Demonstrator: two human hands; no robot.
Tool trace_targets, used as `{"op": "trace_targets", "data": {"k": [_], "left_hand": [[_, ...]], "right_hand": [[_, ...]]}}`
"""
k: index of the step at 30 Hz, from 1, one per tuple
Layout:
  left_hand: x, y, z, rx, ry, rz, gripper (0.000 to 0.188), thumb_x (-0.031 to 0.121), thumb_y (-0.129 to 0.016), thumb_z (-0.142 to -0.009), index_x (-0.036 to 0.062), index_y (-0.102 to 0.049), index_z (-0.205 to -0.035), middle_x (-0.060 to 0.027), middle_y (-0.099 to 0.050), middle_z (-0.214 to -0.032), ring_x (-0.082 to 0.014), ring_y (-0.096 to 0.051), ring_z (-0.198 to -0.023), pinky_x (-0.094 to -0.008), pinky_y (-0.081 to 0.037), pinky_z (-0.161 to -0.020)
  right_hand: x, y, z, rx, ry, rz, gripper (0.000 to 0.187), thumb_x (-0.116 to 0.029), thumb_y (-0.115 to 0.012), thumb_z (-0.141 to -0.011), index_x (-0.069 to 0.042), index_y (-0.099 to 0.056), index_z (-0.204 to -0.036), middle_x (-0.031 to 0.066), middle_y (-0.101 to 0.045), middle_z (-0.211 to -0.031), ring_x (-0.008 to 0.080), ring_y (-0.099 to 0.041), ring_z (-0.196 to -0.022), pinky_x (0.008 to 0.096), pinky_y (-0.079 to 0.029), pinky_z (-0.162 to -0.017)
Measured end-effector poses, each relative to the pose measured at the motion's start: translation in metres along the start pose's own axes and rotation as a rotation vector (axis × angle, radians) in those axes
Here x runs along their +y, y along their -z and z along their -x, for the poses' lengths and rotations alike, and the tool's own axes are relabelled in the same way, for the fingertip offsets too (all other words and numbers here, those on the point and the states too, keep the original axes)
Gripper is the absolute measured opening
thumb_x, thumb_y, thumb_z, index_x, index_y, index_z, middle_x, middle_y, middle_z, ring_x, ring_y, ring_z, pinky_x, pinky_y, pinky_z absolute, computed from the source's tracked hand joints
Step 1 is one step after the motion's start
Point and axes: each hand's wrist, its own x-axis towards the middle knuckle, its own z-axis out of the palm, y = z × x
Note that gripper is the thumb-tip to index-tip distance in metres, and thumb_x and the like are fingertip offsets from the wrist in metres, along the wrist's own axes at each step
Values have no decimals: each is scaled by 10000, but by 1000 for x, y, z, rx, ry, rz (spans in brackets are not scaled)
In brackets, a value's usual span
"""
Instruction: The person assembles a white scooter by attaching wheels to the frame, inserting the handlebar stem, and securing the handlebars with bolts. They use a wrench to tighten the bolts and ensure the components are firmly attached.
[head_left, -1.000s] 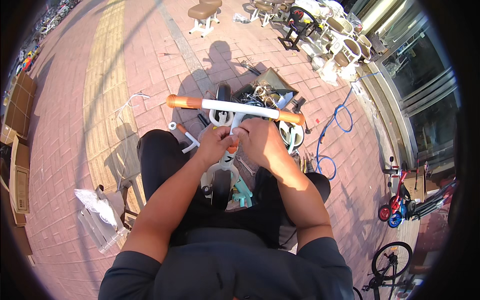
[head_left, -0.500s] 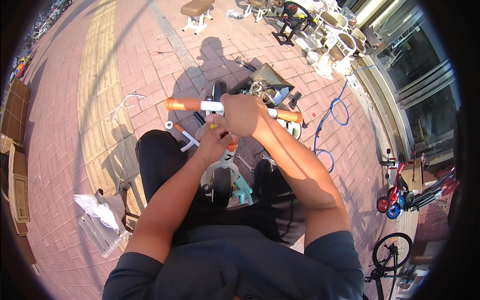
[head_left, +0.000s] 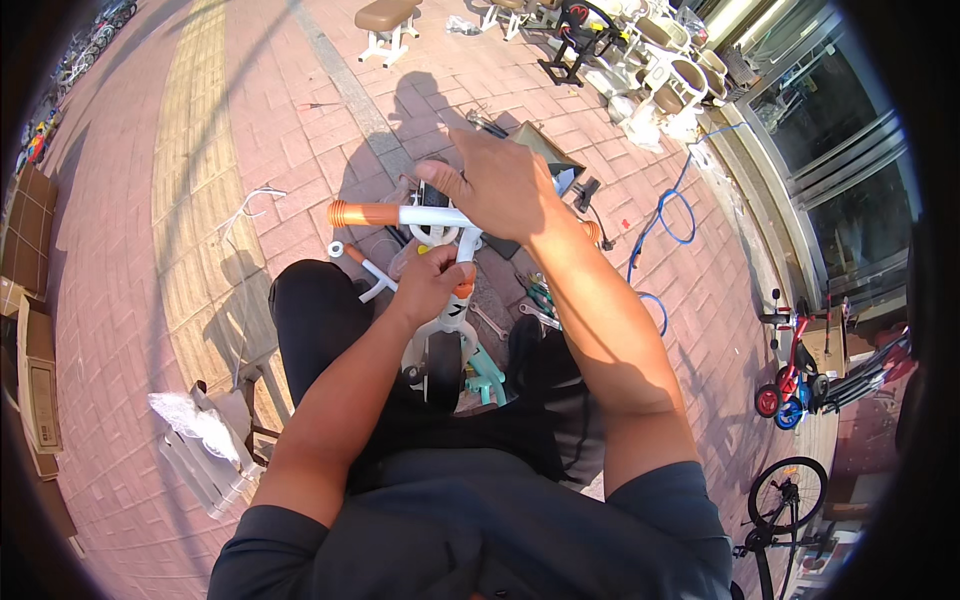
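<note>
A small white children's bike stands between my knees, its black wheel toward me. Across it runs a white handlebar with an orange grip at the left end; most of the right grip is behind my forearm. My left hand is closed at the foot of the white handlebar stem, beside an orange collar. Above the bar's right half, my right hand is raised with its thumb and fingers apart, holding nothing visible. A mint-green part sits beside the wheel.
A wrench lies on the brick paving right of the bike. Beyond my right hand is an open tool box. A white and orange tube piece lies left. Blue hose, stools and small bikes stand around.
My right hand has lifted off the handlebar's middle and its fingers have spread. That uncovers the white stem. The left hand stays near the orange collar.
</note>
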Motion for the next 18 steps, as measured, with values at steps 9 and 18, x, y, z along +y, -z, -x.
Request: {"op": "trace_targets", "data": {"k": [9, 18], "left_hand": [[-5, -2, -3, 2, -70, 31, 206, 154, -689, -948, -29, -685, -1042, -23, -667, -820, -89, -578, -739, -275, -484, -693], [-10, 0, -4, 3, -176, -81, 150, 126, -606, -995, 21, -687, -1067, 20, -652, -858, -59, -574, -702, -252, -480, -593]], "right_hand": [[1, -5, 1, -7, -37, -12, 805, -774, -535, -880, 1, -750, -841, 240, -718, -841, 419, -716, -874, 498, -562, -768], [-5, -3, 6, -234, -111, 37, 688, -676, -603, -898, -9, -760, -961, 210, -735, -845, 392, -728, -881, 483, -560, -800]]}}
